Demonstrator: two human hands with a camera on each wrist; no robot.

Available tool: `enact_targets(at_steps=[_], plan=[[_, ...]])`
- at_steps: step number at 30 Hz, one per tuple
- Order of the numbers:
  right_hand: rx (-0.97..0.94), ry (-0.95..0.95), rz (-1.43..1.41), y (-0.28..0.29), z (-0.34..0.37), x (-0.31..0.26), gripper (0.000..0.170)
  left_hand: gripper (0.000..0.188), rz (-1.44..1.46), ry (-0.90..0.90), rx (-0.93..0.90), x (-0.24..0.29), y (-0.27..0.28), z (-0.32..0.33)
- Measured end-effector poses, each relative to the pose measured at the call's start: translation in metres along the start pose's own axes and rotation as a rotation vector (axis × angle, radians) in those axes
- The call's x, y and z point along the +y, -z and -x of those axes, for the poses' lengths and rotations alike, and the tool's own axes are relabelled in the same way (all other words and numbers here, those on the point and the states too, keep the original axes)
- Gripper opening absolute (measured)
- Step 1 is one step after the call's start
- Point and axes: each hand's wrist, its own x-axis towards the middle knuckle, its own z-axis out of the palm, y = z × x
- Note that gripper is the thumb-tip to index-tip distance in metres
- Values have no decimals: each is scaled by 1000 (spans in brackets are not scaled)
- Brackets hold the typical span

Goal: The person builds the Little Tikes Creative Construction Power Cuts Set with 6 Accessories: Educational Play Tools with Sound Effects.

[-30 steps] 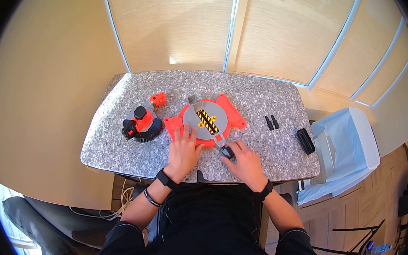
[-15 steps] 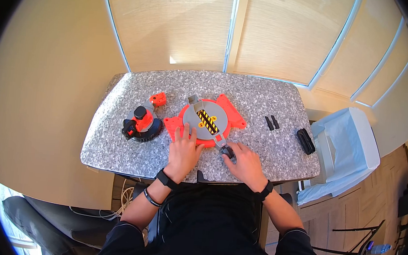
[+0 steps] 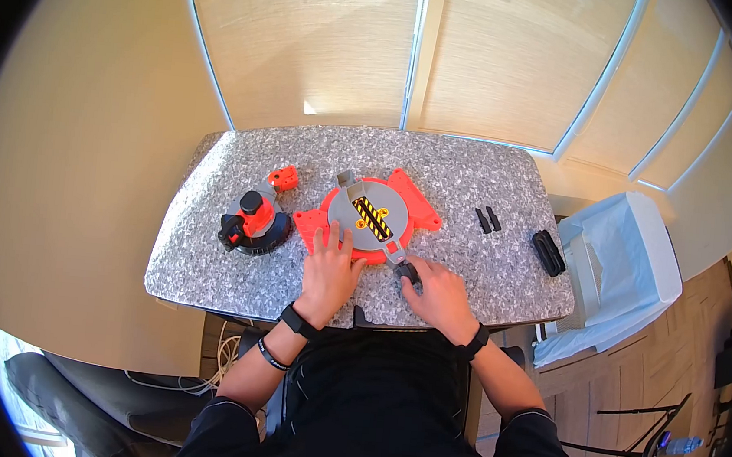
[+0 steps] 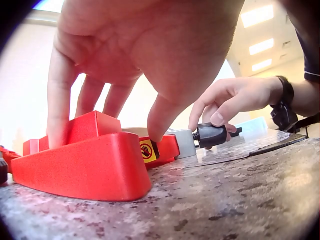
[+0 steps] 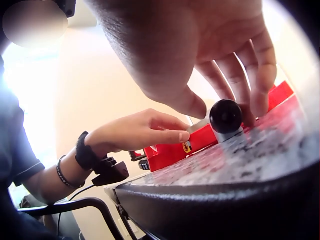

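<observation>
A red base (image 3: 412, 198) with a round grey turntable (image 3: 396, 207) lies on the speckled table; it looks like a miter saw's lower part. Striped yellow-and-black stickers mark the slot across the disc. My left hand (image 3: 327, 279) rests on the base's near left, fingers extended over the red fence and thumb against its front edge. At the end of the turntable's grey arm, my right hand (image 3: 442, 300) pinches a black knob (image 4: 212, 135) between thumb and fingers. In the left wrist view, a threaded shaft shows between the knob and the grey arm (image 4: 184, 144).
A red-and-black saw head (image 3: 254, 214) stands on the left of the table. Towards the right lie two small black strips (image 3: 482, 220) and a black case (image 3: 547, 253). Beyond the table's right edge is a bin with a pale blue liner (image 3: 642, 253).
My right thumb and fingers have shifted slightly around the black knob, with the thumb moving a little to the right. The left hand and the base have stayed in place.
</observation>
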Motion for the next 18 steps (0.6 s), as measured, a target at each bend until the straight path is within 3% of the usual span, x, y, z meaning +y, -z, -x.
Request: enact_targets(at_steps=[7, 18], plan=[[51, 64, -44, 10, -1, -9, 42, 61, -3, -6, 6, 0, 1, 1], [29, 7, -9, 3, -1, -3, 38, 61, -3, 3, 4, 1, 1, 0]])
